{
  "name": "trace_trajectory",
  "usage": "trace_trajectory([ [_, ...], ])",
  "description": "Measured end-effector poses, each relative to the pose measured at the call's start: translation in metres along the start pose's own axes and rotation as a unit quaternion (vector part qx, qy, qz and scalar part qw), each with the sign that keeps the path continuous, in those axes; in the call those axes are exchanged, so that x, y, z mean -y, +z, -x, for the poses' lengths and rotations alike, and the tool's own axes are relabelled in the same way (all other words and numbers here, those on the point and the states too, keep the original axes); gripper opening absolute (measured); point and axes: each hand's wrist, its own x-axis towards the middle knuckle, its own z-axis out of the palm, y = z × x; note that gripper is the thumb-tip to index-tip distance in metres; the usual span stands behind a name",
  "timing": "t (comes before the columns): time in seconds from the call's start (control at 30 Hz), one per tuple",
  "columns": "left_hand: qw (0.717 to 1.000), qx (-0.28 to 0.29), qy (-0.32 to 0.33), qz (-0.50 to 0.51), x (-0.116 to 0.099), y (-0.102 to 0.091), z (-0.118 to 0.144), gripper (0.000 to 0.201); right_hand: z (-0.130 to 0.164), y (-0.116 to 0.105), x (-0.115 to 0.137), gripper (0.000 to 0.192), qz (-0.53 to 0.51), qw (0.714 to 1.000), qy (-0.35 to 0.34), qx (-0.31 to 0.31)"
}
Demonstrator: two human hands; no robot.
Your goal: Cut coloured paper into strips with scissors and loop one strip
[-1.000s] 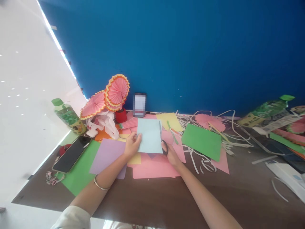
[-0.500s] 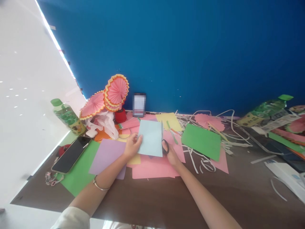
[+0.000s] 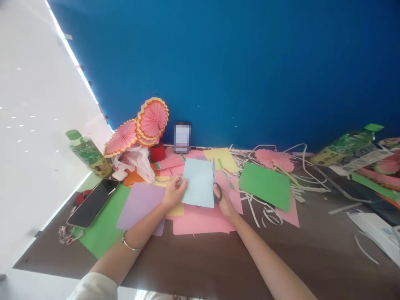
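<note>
Left hand pinching the left edge of a light blue sheet, fingers closed on it, held just above the worktop. Right hand gripping black-handled scissors, fingers through the loops, blades running up along the sheet's right edge. Blades too thin to tell whether parted or closed.

Under the sheet, pink paper and a lilac sheet; further left a green sheet bearing a dark phone, screen blank. Another green sheet to the right among white paper strips. Pink pleated fans standing near the blue wall, beside a small blurred upright screen.

Green-capped bottle at far left, a second one lying tilted at far right; labels on both too small and blurred to read. No legible writing anywhere.
</note>
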Motion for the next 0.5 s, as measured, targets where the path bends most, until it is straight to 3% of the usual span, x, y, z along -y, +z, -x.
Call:
trace_trajectory([
  [0.13, 1.000, -0.005, 0.005, -0.011, 0.0007, -0.0003, 0.0001, 0.031, 0.0006, 0.0004, 0.0024, 0.045, -0.001, 1.000, 0.000, 0.016],
  [0.5, 1.000, -0.001, 0.007, -0.009, 0.0032, -0.0004, 0.0001, 0.031, -0.0010, -0.0001, -0.0004, 0.044, 0.015, 1.000, -0.004, -0.017],
])
